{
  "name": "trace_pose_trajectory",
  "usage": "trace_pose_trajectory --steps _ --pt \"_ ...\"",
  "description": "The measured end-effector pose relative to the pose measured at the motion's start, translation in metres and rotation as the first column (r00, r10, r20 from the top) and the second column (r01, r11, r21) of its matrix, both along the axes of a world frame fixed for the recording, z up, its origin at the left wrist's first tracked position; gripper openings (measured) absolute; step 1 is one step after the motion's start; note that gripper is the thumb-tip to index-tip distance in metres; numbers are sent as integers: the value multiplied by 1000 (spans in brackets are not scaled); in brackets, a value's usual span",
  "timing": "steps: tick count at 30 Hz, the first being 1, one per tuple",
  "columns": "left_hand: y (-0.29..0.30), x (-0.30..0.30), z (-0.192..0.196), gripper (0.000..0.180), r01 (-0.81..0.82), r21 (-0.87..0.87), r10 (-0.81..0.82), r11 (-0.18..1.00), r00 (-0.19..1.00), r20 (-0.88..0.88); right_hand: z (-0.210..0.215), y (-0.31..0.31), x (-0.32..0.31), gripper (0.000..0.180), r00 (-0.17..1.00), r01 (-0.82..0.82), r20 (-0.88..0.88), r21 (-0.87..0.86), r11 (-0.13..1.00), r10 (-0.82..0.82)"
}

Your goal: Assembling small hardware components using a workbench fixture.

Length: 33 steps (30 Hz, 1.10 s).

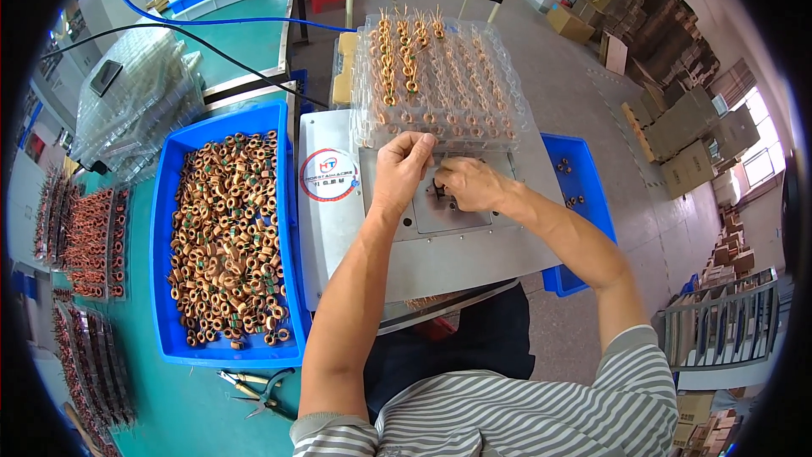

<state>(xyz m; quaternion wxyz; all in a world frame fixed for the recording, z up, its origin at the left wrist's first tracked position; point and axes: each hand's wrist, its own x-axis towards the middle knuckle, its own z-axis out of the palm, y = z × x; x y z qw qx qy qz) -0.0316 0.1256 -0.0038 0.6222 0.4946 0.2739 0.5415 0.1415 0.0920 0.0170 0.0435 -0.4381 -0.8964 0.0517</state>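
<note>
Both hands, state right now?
Left hand: closed in a pinch; anything held can't be told.
Right hand: curled closed over the flat grey metal plate; contents hidden.

Left hand (406, 167) and right hand (472, 184) curl above a metal worktop (482, 256).

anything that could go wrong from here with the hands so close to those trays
The left hand is right by the stacked clear trays, so a knock might shift them. The right hand is down at the dark fixture, so it could get nipped or scraped. The blue bin holds many loose ring coils; a bump might spill some.
</note>
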Motion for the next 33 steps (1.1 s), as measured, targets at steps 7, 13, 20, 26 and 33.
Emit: trace_pose_trajectory --steps 7,13,20,26,33 --pt "-1 0 3 24 6 15 -6 1000 999 -47 -1 -3 3 13 999 -4 -40 15 1000 5" --pt "-3 3 5 26 -57 123 86 991 966 -242 1 -7 5 12 999 1 -38 52 999 1" --pt "-10 2 -1 22 -171 300 288 939 867 -407 54 -2 4 13 943 154 -296 -20 988 -153" --pt "-11 4 -4 23 183 427 198 885 682 -704 101 63 -4 17 676 404 -567 -250 880 -471" --pt "-13 1 -7 19 309 480 250 821 562 -789 91 129 -31 20 552 437 -554 -445 782 -623"
